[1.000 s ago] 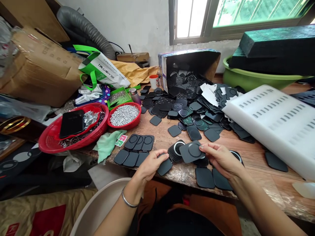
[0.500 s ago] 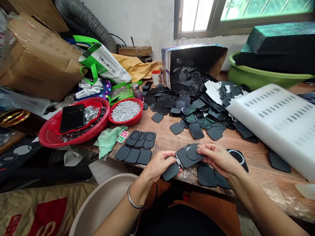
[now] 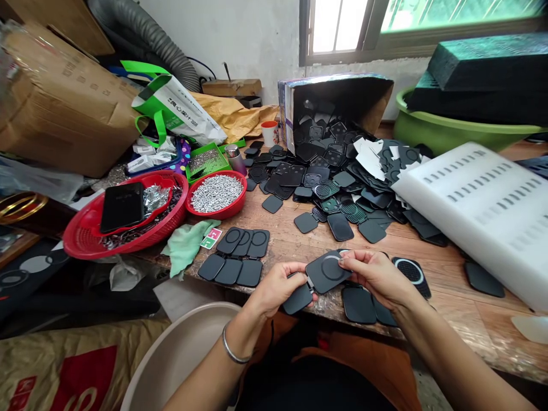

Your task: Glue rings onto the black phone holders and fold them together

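Pinched by both hands, a dark grey hinged piece of two rounded square panels [image 3: 327, 273] is held over the front edge of a worn wood-patterned table [image 3: 285, 240], in the head view. The left hand [image 3: 276, 288] grips it near the metal hinge, thumb on top and fingertips showing beneath the smaller, lower panel. The right hand [image 3: 374, 275] has thumb and fingers closed on the far right edge of the larger panel, which bears a raised-looking ring. Both grips are narrow. The piece is tilted, its larger panel up and to the right of the smaller one.

Just beside the right hand lies a dark panel with a white ring [image 3: 411, 273]; partly under that hand are plain dark rounded square panels [image 3: 358, 304]. Left of the left hand, three hinged dark grey pieces [image 3: 231, 270] lie opened out side by side, the ringed ones slightly overlapping. Near them are a pale green cloth [image 3: 184, 245] and a small red-and-green printed card [image 3: 211, 238]. Farther back stands a round red basket of small silvery metal pins [image 3: 217, 194]. Beyond the hands, a loose heap of black and dark green panels [image 3: 325, 188] spills from an open cardboard box [image 3: 338, 85] lying on its side.
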The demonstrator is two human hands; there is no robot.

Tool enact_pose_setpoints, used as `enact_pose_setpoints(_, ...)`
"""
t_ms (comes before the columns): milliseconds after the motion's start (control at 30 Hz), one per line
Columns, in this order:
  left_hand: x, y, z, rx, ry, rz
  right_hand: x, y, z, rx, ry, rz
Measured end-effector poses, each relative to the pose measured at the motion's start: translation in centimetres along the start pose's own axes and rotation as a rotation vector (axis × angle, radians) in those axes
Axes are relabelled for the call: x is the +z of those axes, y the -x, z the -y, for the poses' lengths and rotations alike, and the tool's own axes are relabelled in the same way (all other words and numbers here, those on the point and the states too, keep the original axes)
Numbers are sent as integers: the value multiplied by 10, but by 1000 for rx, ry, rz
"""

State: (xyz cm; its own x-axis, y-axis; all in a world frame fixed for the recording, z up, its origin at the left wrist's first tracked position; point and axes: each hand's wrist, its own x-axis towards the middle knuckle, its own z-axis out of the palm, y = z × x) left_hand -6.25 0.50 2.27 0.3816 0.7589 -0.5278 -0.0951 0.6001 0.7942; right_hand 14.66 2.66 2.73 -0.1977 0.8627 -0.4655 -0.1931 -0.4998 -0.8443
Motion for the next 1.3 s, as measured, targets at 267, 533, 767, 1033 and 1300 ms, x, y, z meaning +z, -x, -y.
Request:
enact_pose_setpoints(267,0,0,2,-8,-2,-16,-5,-5,-7,-52,98,-53)
enact_pose_setpoints(533,2,-3,7,33,-17,-81,-2,-1,-8,-136,171,-83)
enact_pose_setpoints(767,4,-1,5,119,-90,-125,5,4,-7,-313,284,-155)
enact_pose_setpoints(1033,5,2,5,145,-123,-136,4,4,-13,-427,423,-194)
enact_pose_setpoints(1300,7,3,3,133,-127,-120,3,5,-15,-503,534,-207)
